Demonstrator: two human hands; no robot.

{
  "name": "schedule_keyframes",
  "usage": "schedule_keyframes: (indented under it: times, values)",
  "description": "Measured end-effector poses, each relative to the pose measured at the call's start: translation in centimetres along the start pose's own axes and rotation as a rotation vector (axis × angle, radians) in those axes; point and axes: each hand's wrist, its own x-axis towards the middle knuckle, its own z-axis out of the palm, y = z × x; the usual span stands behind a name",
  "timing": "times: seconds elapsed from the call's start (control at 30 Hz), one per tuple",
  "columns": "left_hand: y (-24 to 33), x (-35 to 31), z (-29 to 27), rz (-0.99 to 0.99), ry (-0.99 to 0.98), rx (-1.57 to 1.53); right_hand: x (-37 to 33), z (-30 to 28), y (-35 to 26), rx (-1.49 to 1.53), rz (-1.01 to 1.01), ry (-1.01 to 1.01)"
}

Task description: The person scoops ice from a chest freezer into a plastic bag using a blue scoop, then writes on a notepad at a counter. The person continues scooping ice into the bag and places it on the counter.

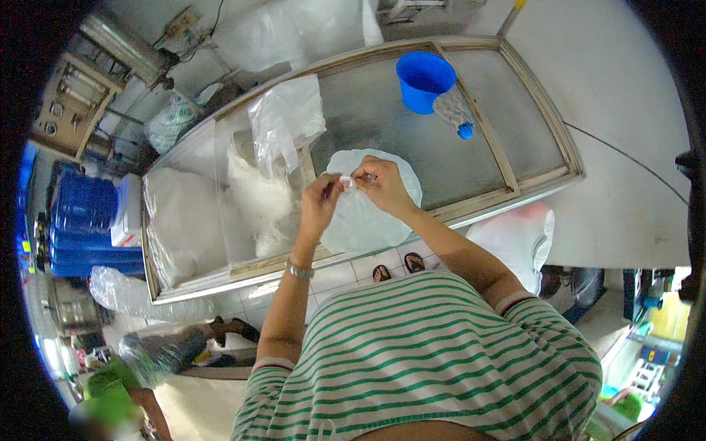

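Observation:
A rounded, filled plastic bag, whitish and translucent, stands below my hands at the near edge of the long chest. My left hand is closed in a pinch on the gathered neck of this bag. From the other side my right hand pinches the same white, bunched neck, its fingertips close to the left ones. What fills the bag cannot be made out. Just beyond my left hand, a stack of flat clear plastic bags lies partly over the opening of the chest.
The metal-framed chest has sliding glass panels; white, crushed-looking material shows inside at left. A blue bucket and a crumpled clear bottle stand on the glass. A white sack leans at right. Another person is at lower left.

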Motion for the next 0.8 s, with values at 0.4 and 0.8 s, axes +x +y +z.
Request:
schedule_keyframes:
  times: [0.4,0.8]
  values:
    - [6.2,-3.5,5.6,0.259,0.606,0.293,2.7,-2.8,-1.1,0.38,0.612,-0.493]
    - [9.8,-4.8,6.5,0.085,0.586,0.788,2.1,-2.9,-1.8,-0.232,-0.171,-0.344]
